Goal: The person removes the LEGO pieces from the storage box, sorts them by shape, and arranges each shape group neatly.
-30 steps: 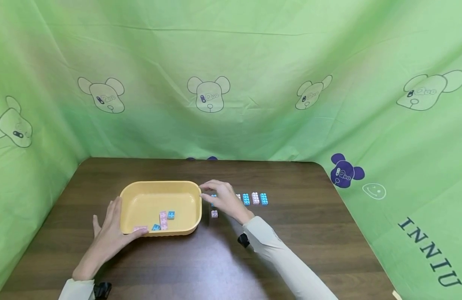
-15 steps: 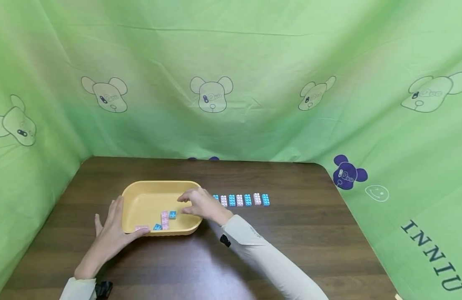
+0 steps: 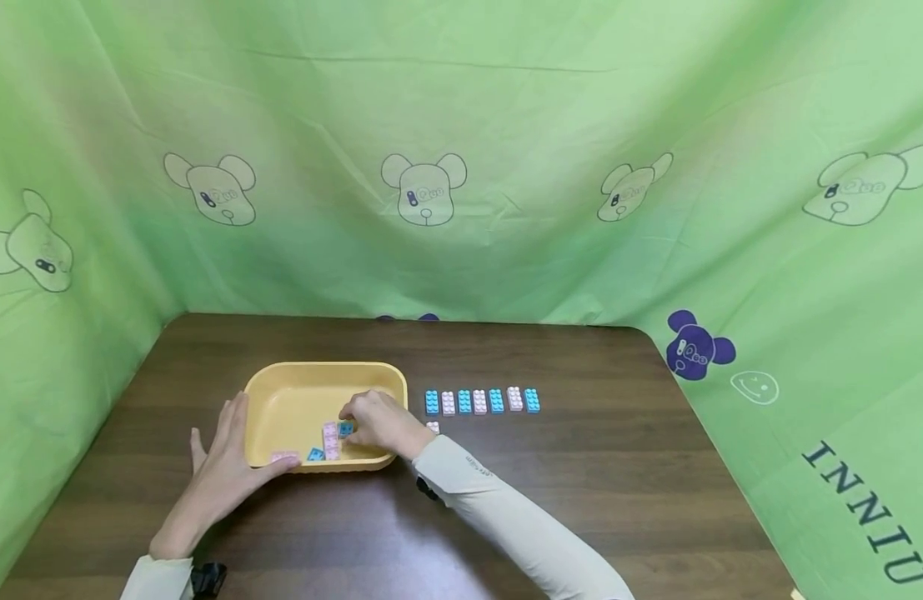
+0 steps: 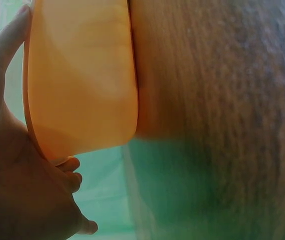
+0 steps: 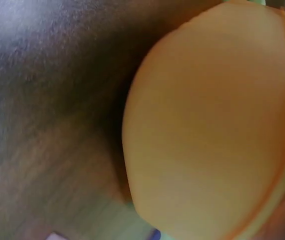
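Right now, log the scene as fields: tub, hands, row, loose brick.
tub: yellow, on table; pink bricks and blue bricks inside
left hand: touching tub's near-left corner
right hand: in tub, fingers at small blue brick; grip unclear
row of bricks: seven, right of tub, alternating blue and pink, blue both ends
loose brick: pink, nearer than row's left end, partly hidden

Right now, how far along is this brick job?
Seven bricks in a row on the table look done. In hand: the right hand is at a small blue brick in the tray, which the left hand holds. Apparently left: pink bricks and another blue brick, inside.
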Available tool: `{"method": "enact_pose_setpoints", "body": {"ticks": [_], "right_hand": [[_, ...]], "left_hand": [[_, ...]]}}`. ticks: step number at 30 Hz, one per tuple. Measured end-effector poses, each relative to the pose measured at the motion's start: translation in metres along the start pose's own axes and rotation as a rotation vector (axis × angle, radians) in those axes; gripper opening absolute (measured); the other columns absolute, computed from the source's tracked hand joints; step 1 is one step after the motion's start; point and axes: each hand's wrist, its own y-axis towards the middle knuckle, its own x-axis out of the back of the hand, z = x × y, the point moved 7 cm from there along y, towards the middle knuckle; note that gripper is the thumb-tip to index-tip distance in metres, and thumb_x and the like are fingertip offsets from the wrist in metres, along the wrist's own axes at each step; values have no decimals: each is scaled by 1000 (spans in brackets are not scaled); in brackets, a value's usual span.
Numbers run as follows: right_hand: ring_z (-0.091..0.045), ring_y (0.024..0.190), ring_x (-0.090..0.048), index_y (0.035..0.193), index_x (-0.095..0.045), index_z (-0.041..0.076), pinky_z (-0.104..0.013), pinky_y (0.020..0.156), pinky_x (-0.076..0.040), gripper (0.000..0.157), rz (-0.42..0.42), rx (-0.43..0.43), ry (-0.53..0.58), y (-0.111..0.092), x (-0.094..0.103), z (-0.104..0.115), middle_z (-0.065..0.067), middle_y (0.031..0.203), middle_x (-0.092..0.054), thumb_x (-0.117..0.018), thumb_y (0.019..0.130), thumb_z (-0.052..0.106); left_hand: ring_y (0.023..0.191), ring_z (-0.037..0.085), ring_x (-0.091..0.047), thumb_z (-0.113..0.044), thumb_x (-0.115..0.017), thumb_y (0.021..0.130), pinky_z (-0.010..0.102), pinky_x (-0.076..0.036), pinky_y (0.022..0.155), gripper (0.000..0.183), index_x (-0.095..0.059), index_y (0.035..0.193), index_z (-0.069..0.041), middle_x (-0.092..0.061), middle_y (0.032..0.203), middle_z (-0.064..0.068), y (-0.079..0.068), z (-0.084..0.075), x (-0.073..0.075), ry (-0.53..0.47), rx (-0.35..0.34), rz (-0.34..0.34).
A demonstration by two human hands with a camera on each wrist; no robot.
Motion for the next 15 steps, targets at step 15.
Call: {"method": "enact_pose_setpoints", "body": {"ticks": [15], "right_hand": [[-5,70,-60,101,-84,12,-20,71,-51,16,-41,3,-12,3,-8,2,4,88,-77,-89,88,20]], "left_hand": [[158,54,-2,-59,-82,86,79,18,112,134,5,167,2,-4,172,34,0,3,-3,6,7,18]]}}
